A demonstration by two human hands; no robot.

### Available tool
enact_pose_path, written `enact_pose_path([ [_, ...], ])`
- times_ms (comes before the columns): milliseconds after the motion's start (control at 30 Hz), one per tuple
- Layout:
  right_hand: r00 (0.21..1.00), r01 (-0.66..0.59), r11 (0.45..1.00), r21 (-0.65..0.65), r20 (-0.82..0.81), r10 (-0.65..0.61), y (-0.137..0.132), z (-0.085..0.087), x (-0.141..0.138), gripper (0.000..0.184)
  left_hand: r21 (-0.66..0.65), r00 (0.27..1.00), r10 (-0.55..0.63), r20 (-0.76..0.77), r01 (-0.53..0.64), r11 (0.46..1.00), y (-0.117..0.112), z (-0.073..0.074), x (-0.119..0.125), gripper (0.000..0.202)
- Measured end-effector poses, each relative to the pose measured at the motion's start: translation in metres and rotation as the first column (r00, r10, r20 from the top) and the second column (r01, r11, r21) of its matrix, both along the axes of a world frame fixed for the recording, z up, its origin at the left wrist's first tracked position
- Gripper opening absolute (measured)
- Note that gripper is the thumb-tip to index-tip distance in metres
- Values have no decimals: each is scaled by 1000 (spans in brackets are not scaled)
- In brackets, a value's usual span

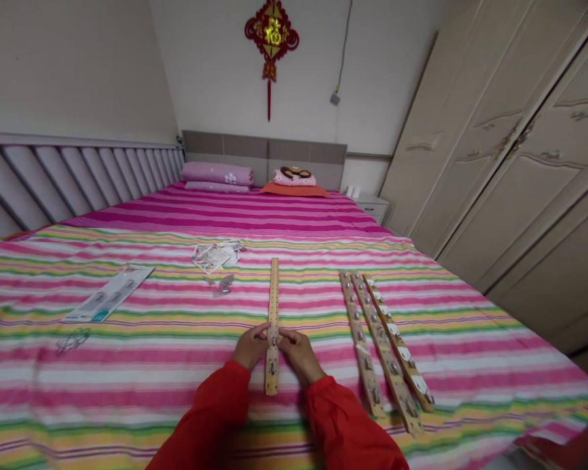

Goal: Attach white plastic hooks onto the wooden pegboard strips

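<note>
While left hand point(249, 348) and right hand point(300, 356) pinch a hook point(274, 341) on the strip point(274, 294), positioning seems underway; next needs careful alignment.

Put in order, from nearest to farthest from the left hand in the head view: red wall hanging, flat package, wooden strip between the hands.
1. Wooden strip: touched by the left hand.
2. Flat package: on the bed cover, to the left.
3. Red wall hanging: on the wall, above the headboard.
</note>
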State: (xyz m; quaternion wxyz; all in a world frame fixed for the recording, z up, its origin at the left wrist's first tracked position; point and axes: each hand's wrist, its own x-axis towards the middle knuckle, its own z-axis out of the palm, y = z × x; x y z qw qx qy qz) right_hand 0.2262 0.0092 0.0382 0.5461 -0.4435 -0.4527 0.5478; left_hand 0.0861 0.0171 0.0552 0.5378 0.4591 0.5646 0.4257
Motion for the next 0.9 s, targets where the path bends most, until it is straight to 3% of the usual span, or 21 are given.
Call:
enact_pose_path([
  [67, 999, -39, 998, 43, -1, 39, -1, 2, -2, 17, 0, 1000, 13, 5, -13, 1000, 0, 1, 1, 54],
  [200, 994, -90, 996, 7, -57, 90, -8, 7, -2, 18, 26, 999, 31, -9, -31, 999, -2, 2, 0, 51],
  [400, 987, -154, 988, -22, -43, 153, -28, 1, 6, 22, 49, 999, -52, -15, 53, 997, -24, -8, 0, 54],
  [500, 991, -105, 993, -54, -94, 100, -31, -4, 7, 25, 14, 988, -152, -19, 152, 988, -26, -5, -7, 58],
  [600, 986, 10, 989, -150, -165, -35, -29, -7, 6, 31, -19, 976, -213, -35, 213, 977, -9, 8, -25, 57],
  [667, 979, 43, 978, -205, -185, -82, -27, -6, 6, 34, 93, 994, -79, -74, 85, 992, 11, 17, -43, 49],
  [733, 979, 27, 970, -240, -189, -74, -27, -3, 7, 37, 250, 986, 132, -102, -103, 963, 34, 25, -62, 41],
  [800, 981, 4, 964, -265, -184, -54, -27, 1, 8, 39, 344, 936, 312, -166, -242, 907, 57, 28, -79, 35],
  [900, 984, -11, 959, -284, -175, -41, -28, 3, 9, 42, 445, 806, 490, -333, -324, 835, 86, 27, -100, 27],
])
